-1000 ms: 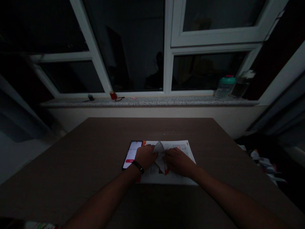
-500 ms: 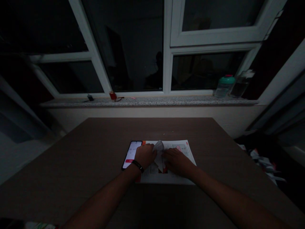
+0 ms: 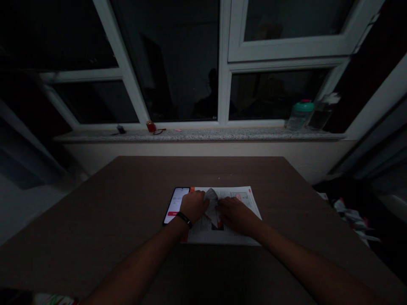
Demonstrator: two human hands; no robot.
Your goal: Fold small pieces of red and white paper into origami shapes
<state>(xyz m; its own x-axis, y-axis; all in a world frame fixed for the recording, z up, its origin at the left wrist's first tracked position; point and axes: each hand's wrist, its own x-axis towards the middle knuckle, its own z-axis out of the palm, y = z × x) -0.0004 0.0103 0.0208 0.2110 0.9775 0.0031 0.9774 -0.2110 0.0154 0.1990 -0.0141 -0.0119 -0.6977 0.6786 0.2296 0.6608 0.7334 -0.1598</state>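
Observation:
A small piece of folded grey printed paper [image 3: 212, 207] stands between my two hands, its lower end narrowing to a point. My left hand [image 3: 194, 206], with a dark band on the wrist, is closed on the paper's left side. On the other side, my right hand [image 3: 234, 213] grips the paper's right edge with bent fingers. Both hands are over a printed sheet or booklet [image 3: 229, 239] lying flat on the brown table [image 3: 140, 186]. A phone [image 3: 174, 203] with a lit screen and a red button lies just left of my left hand.
Behind the table, a stone windowsill [image 3: 203, 134] holds a small red jar [image 3: 150, 126], a dark little bottle [image 3: 121, 129], a green-topped bottle [image 3: 300, 114] and a clear bottle with a white top [image 3: 322, 112]. Crumpled items [image 3: 352, 218] lie beyond the table's right edge.
The folded paper's top has dipped slightly between my fingers. Both hands stay nearly in place, still holding it.

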